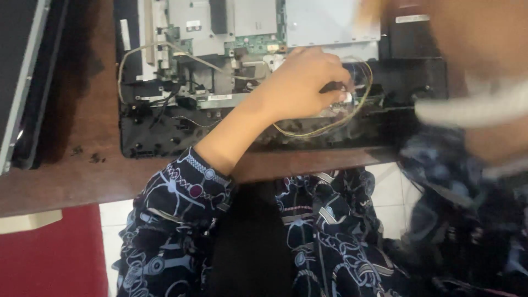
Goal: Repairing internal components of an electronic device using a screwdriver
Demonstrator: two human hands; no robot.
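Observation:
An opened flat electronic device lies on a brown wooden table, its black shell holding grey metal shields and a green circuit board. My left hand, on a dark patterned sleeve, reaches over the lower right of the boards. Its fingertips pinch a small white connector on thin wires. A yellow wire loop curves around and below the hand. My right hand is a large blur at the upper right, close to the camera. Its fingers cannot be made out.
A flat dark panel with a light frame lies at the table's left edge. A pale cable arcs over the left boards. Below the table are a white tiled floor, a red mat and my patterned clothing.

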